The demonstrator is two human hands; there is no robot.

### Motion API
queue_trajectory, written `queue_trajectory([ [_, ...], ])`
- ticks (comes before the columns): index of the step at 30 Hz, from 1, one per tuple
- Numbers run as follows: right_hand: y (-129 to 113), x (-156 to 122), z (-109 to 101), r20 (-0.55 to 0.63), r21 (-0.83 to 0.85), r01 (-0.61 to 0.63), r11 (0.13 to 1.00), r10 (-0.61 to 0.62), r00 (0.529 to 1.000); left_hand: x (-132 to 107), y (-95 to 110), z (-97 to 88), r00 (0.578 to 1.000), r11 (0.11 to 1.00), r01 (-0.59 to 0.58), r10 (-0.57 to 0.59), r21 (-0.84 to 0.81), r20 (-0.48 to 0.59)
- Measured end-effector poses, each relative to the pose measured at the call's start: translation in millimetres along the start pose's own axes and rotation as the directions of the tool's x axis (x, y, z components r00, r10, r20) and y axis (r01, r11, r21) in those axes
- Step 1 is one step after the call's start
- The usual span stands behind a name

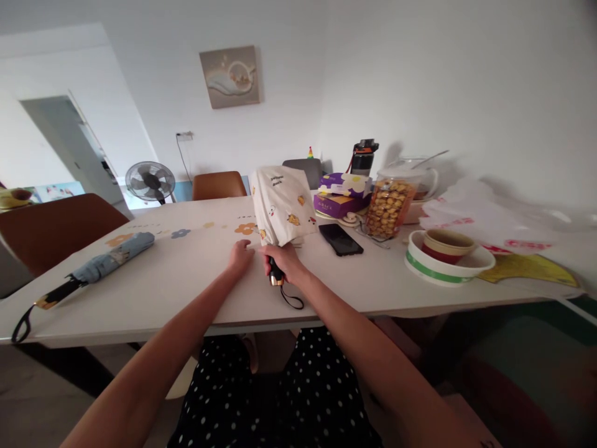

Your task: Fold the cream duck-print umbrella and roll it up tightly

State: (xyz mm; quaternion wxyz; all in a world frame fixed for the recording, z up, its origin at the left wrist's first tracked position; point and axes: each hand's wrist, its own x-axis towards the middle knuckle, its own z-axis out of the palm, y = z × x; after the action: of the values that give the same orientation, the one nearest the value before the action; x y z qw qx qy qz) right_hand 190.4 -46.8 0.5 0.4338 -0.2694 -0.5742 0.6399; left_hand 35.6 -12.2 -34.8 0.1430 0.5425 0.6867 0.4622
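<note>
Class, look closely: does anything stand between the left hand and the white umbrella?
Nothing visible blocks the left hand from the white umbrella, though the right hand covers part of its handle.

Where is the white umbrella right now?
In the head view, the white umbrella is near the middle, its black handle in the right hand, just left of the black phone.

left: umbrella [112, 257] on table [186, 292] | centre: second umbrella [283, 202] | right: phone [341, 239], cup [445, 249] in bowl [429, 267]
</note>
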Motion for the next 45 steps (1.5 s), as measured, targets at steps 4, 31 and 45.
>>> queue_trajectory([
  [4,6,6,1,-0.227,-0.063,-0.223,0.973,0.203,0.952,-3,1,-5.5,0.991,1.000,-0.011,0.007,-0.024,-0.137],
  [31,10,7,3,-0.249,-0.083,-0.293,0.953,0.265,0.932,-10,134,0.8,0.736,0.662,-0.640,0.674,0.390,0.064],
  [45,7,12,1,-0.282,0.001,-0.412,0.911,0.396,0.874,-8,60,-53.5,0.893,0.812,-0.249,-0.018,-0.527,-0.449],
])
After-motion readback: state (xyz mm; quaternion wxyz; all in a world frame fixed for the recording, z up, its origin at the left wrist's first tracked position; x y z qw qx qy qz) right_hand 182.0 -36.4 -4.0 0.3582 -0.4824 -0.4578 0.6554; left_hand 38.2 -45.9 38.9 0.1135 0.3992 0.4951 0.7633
